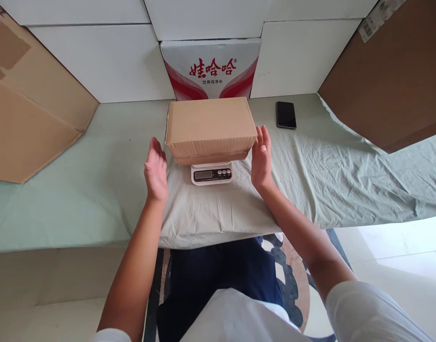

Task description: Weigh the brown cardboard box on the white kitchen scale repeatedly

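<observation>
A closed brown cardboard box (210, 126) rests on a small white digital scale (211, 174) in the middle of the cloth-covered table (78, 199). My left hand (155, 172) is held flat and upright a little to the left of the box, fingers apart, holding nothing. My right hand (261, 158) is flat beside the box's right end, very close to it or just touching; it grips nothing. The scale's display is dark and unreadable.
A black phone (285, 114) lies at the back right. A white-and-red water carton (210, 69) stands behind the box. Large brown cardboard boxes sit at the left (28, 114) and right (392, 80). White boxes line the back wall.
</observation>
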The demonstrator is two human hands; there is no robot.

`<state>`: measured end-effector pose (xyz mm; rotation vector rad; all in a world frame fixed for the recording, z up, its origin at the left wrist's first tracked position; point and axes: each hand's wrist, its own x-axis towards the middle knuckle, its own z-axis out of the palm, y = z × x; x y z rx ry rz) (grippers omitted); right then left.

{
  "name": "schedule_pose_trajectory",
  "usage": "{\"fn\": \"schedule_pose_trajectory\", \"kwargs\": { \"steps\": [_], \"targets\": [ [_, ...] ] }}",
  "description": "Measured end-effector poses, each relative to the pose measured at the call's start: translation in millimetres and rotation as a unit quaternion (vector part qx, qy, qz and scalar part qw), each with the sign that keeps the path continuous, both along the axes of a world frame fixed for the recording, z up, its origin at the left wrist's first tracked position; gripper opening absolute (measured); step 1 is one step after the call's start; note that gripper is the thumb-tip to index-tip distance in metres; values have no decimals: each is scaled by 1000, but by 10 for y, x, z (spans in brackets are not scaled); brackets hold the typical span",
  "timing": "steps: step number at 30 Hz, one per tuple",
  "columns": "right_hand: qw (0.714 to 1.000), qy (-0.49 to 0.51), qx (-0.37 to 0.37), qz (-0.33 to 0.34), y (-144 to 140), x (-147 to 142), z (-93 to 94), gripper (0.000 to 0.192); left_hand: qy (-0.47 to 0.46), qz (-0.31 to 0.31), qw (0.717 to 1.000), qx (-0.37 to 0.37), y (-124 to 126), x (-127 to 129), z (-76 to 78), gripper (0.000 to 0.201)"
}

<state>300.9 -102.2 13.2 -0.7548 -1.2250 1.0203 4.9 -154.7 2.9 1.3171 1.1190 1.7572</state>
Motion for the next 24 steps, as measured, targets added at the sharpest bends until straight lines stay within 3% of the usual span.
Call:
{"fn": "schedule_pose_trajectory", "kwargs": {
  "steps": [6, 18, 24],
  "targets": [
    [1000, -2, 7, 2, 5, 8, -23, 61, 12, -1, 1000, 3, 26, -25, -30, 86],
    [1000, 2, -9, 9, 16, 18, -65, 62, 51, -21, 998, -20, 24, 13, 13, 98],
    [1000, -15, -25, 1, 8, 10, -40, 70, 47, -32, 998, -14, 23, 40, 21, 99]
  ]
}}
